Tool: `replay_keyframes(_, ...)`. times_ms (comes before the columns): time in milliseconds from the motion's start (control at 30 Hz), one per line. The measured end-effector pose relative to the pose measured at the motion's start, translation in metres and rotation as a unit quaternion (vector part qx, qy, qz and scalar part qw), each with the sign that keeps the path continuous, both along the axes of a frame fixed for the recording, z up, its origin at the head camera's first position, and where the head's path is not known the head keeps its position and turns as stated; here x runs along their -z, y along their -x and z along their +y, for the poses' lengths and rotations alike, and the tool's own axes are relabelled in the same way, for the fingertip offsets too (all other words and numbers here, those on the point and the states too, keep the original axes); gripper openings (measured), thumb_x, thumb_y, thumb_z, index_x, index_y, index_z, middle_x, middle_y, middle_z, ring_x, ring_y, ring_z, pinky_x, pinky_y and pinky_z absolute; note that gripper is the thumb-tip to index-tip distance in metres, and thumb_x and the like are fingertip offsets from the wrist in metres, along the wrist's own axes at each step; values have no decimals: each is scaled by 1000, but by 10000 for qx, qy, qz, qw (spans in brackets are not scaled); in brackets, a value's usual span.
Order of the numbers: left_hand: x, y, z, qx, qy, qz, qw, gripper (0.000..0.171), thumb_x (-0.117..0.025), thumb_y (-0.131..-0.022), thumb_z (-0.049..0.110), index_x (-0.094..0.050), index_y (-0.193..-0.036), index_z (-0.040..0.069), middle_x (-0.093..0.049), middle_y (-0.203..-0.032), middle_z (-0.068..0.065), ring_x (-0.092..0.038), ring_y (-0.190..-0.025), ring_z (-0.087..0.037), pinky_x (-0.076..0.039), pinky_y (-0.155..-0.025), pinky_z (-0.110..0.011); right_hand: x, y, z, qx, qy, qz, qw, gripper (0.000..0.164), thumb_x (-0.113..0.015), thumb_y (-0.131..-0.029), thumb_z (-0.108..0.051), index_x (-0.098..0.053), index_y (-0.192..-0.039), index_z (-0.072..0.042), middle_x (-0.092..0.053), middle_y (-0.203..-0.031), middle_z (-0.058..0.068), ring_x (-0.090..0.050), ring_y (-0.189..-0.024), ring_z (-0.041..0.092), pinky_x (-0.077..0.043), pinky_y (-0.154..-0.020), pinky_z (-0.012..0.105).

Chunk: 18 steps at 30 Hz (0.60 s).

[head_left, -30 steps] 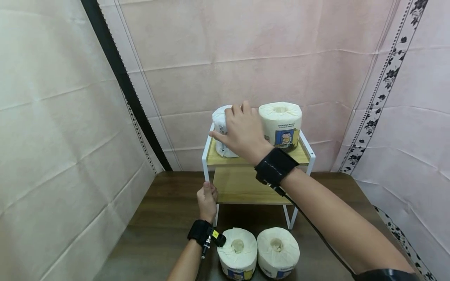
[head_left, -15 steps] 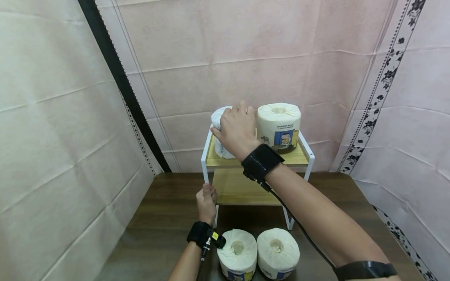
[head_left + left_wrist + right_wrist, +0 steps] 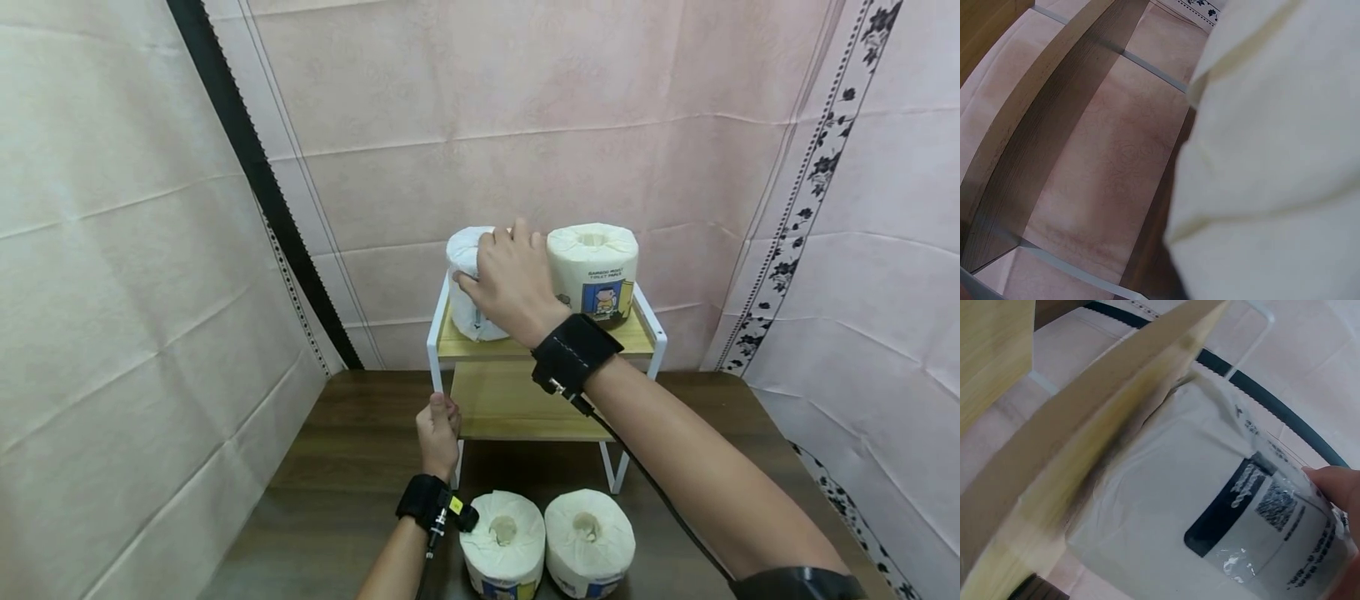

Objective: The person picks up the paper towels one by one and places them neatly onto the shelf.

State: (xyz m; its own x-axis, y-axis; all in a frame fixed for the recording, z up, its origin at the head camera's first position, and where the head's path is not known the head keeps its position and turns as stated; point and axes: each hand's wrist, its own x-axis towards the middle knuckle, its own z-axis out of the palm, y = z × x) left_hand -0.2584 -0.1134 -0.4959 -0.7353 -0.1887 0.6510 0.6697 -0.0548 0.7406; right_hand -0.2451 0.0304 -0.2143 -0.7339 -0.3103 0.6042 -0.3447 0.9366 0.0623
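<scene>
Fingers of the right hand (image 3: 513,279) clasp the left roll (image 3: 465,312) at the top shelf (image 3: 633,335); those of the left hand (image 3: 438,435) curl round the frame (image 3: 434,367). Only the right wrist view shows the square code (image 3: 1277,505). Since half a second ago, the right forearm (image 3: 708,462) has shifted right.

One wrapped roll (image 3: 467,310) bears dark print; it's atop the shelf (image 3: 521,400).

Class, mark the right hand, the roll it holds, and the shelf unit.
Right hand (image 3: 516,282): head view, back of the hand.
Held roll (image 3: 1221,512): right wrist view, dark band on its label.
Shelf unit (image 3: 521,400): head view, its lower board.
</scene>
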Motion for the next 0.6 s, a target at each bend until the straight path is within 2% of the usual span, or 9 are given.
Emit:
replay_keyframes(200,-1,-2,-1,-112,-38,-105,9999,47,-24,-109,23,-38,-70,1,-27,-49,3,-21,-40,-12,-18,-37,-28,-5,-4,10,-586,432,-280,9970,47,-58,-93,-52,-61,-103,-7,-54,-92,3,-35,-91,24,-31,-82,38)
replay_keyframes(400,-3,-1,1,-96,120,-194,9997,48,-24,-109,24,-39,-70,1,-28,-50,3,-23,-40,-11,-20,-38,-28,-4,-5,21,-948,845,-519,9905,48,-64,-91,-46,-62,-117,-6,-60,-107,4,-34,-92,24,-30,-80,36)
replay_keyframes(600,-2,-4,2,-251,108,-313,9991,47,-24,-109,22,-39,-69,1,-27,-49,5,-23,-40,-10,-19,-38,-27,-2,-4,26,-1394,718,-440,9867,44,-65,-92,-38,-61,-118,-3,-62,-114,8,-37,-94,25,-29,-83,38)
